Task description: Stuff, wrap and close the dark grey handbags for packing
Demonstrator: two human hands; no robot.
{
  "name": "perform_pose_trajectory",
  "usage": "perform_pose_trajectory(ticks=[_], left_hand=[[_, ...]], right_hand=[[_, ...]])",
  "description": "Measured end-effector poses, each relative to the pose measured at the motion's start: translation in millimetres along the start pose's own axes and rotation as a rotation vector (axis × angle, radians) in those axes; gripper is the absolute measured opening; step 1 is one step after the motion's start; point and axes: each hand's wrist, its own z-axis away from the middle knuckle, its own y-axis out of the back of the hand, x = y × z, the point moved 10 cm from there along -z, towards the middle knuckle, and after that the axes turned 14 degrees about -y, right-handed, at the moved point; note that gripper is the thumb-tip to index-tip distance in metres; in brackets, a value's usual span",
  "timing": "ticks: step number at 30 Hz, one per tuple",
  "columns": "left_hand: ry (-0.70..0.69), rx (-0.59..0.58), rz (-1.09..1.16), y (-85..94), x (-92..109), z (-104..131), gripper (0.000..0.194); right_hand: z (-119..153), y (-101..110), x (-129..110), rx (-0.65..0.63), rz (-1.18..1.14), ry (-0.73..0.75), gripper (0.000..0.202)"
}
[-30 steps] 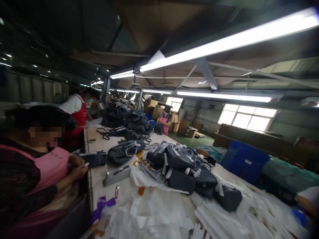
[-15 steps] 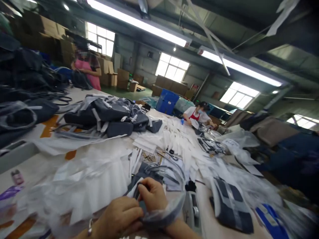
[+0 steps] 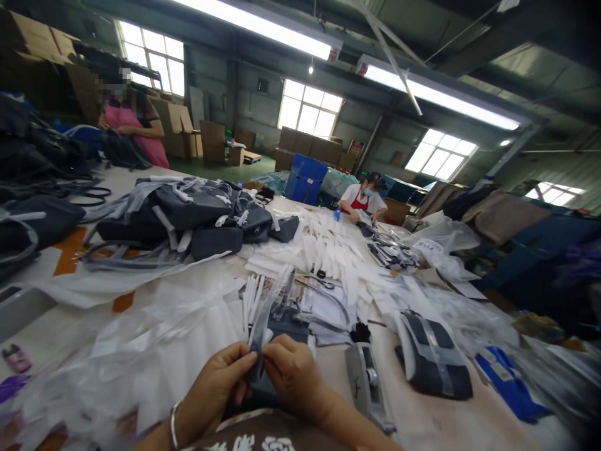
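Close to my body, my left hand (image 3: pixel 220 379) pinches a dark strap (image 3: pixel 259 341) that is wrapped in clear plastic. My right hand (image 3: pixel 295 377) grips the same strap from the other side, its fingertips almost touching my left thumb. The strap loops up and away from me over a dark grey bag (image 3: pixel 287 327), which lies on the table just beyond my hands and partly behind them. What lies between my fingertips is mostly hidden.
White foam sheets (image 3: pixel 173 332) cover the left side. Dark bags (image 3: pixel 188 216) are heaped behind them. To the right are a tape dispenser (image 3: pixel 369 382), a wrapped grey bag (image 3: pixel 436 357) and a blue packet (image 3: pixel 509 382). Two people work farther off, one in a pink apron (image 3: pixel 134 128).
My hands have come together on the strap. The plastic-wrapped loop that lay over my right wrist now extends forward over the bag. The view has shifted slightly.
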Motion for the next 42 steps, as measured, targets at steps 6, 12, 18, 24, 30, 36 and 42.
perform_pose_trajectory(ticks=[6, 12, 18, 24, 30, 36, 42], left_hand=[[0.072, -0.056, 0.123, -7.2, 5, 1, 0.028], [0.108, -0.080, 0.192, -11.1, 17, 5, 0.017], [0.111, -0.116, 0.202, -11.3, 24, 10, 0.013], [0.096, -0.167, 0.265, -10.4, 29, 14, 0.016], [0.057, -0.121, 0.270, -8.0, 30, 9, 0.015], [-0.264, -0.288, -0.199, -18.7, 52, 1, 0.028], [-0.534, -0.189, -0.501, -19.4, 55, 0, 0.035]], right_hand=[[2, 19, -26, 0.116, 0.268, 0.277, 0.011], [-5, 36, -48, 0.194, 0.372, 0.444, 0.013], [-9, 20, -54, -0.017, 0.305, 0.524, 0.014], [-13, 29, -54, 0.036, 0.099, 0.441, 0.007], [-16, 35, -46, 0.070, -0.129, 0.315, 0.003], [-19, 34, -31, 0.063, -0.310, 0.093, 0.003], [-21, 16, -2, 0.133, -0.732, -0.217, 0.010]])
